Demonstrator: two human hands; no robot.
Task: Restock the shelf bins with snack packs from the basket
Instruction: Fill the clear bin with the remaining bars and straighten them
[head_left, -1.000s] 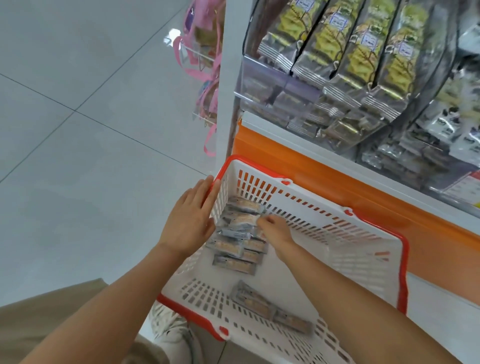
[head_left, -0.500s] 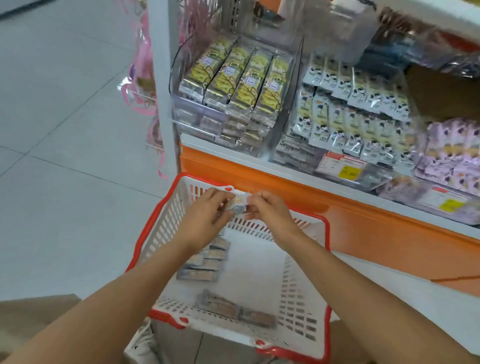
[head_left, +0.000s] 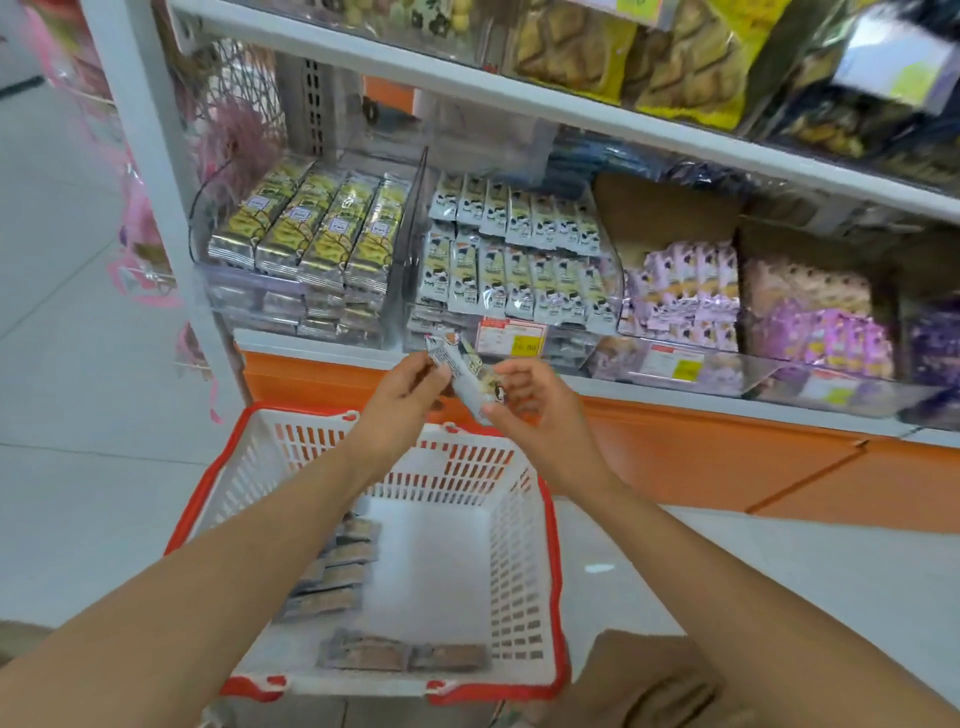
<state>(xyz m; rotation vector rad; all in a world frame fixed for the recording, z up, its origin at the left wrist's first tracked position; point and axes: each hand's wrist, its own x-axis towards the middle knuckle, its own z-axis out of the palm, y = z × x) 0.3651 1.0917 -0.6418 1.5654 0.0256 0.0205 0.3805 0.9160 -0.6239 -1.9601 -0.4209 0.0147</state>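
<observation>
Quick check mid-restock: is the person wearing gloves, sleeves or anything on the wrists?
No. The left forearm and right forearm are bare, with no sleeves showing. The left hand and right hand are ungloved. No watch or bracelet shows on either wrist. The fingers are too blurred to rule out rings.

Between the upper shelf board (head_left: 519, 91) and the packs (head_left: 519, 270) in the clear bins (head_left: 260, 301) runs an open gap, reachable from the near side. A clear divider (head_left: 413, 234) stands between the two left bins; the white post (head_left: 166, 208) closes the left end. The basket (head_left: 556, 571) lies open on top.
</observation>
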